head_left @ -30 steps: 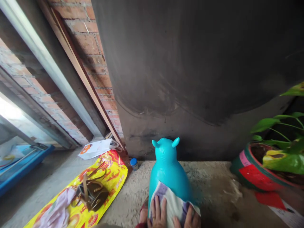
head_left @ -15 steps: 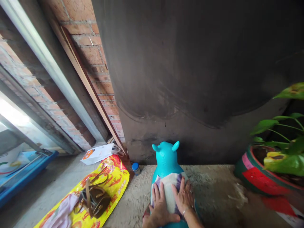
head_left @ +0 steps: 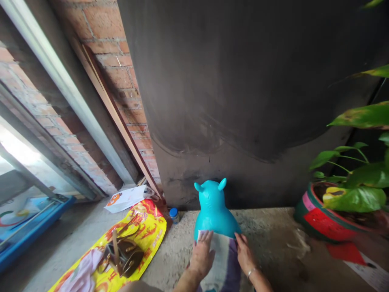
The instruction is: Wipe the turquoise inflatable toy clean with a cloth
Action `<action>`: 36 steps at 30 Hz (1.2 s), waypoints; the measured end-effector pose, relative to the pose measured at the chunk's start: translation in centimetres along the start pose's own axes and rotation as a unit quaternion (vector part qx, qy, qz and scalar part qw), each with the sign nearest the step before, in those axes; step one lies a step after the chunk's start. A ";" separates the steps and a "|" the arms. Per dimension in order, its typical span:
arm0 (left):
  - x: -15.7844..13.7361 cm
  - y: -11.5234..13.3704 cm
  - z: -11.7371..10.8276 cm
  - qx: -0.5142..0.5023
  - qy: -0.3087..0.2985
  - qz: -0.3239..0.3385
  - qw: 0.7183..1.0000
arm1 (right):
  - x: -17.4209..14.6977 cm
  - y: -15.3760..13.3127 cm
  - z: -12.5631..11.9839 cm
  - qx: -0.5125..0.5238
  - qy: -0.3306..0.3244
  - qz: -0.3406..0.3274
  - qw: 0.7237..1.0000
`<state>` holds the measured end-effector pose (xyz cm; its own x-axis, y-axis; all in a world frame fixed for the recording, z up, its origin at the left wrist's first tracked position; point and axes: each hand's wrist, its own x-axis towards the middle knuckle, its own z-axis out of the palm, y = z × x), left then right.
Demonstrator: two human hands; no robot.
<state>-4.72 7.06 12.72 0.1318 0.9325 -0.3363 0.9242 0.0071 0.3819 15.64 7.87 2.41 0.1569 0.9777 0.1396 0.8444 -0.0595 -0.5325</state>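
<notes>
A turquoise inflatable animal toy (head_left: 212, 213) with two small ears stands on the floor in front of me, facing the dark panel. Over its back lies a white and purple cloth (head_left: 222, 257), its far edge just behind the toy's neck. My left hand (head_left: 202, 254) rests flat on the cloth's left side, fingers stretched out. On the opposite side, my right hand (head_left: 245, 253) lies along the cloth's edge against the toy's flank, its fingers extended and a bracelet at the wrist. The toy's lower part is hidden.
To the left, a yellow bag (head_left: 152, 239) lies flat with a brown handbag (head_left: 127, 255) and a pale cloth (head_left: 82, 271) on it. A blue-lidded jar (head_left: 174, 215) and a white paper bag (head_left: 126, 198) are near the wall. A potted plant (head_left: 325, 223) stands right.
My hands have moved apart, the right one out to the toy's side. The cloth now lies flatter and farther back, showing more of the toy's shoulders. The view has shifted slightly right.
</notes>
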 end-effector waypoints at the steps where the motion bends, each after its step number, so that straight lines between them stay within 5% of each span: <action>1: 0.3 0.8 -0.2 -0.008 -0.007 0.023 1.000 | -0.1 -0.4 -0.4 0.009 -0.006 -0.008 1.000; 9: 0.0 4.3 -0.1 -0.073 -0.062 0.191 0.977 | -3.1 -3.4 -8.2 0.153 -0.036 -0.153 0.976; 15: -1.2 1.9 -2.3 -0.066 -0.041 0.173 0.982 | -3.2 -3.6 -12.7 0.190 -0.035 -0.158 0.968; 22: -2.6 -0.3 -7.4 -0.037 -0.019 0.178 0.983 | -0.9 -6.0 -14.2 0.141 -0.007 -0.208 0.968; 31: -1.7 1.7 -16.3 0.015 0.071 0.246 0.966 | 5.7 -11.1 -21.3 0.051 0.038 -0.268 0.961; 33: -2.0 1.9 -15.6 0.025 0.071 0.240 0.968 | 5.5 -10.7 -21.5 0.020 0.026 -0.274 0.961; 36: -2.7 1.5 -11.2 0.038 0.042 0.201 0.978 | 2.7 -8.7 -19.2 -0.029 -0.024 -0.267 0.963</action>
<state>-7.71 8.57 23.84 0.4625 0.8811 -0.0992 0.8283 -0.3894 0.4029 18.55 7.22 23.44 -0.3308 0.8798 0.3414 0.8250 0.4452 -0.3481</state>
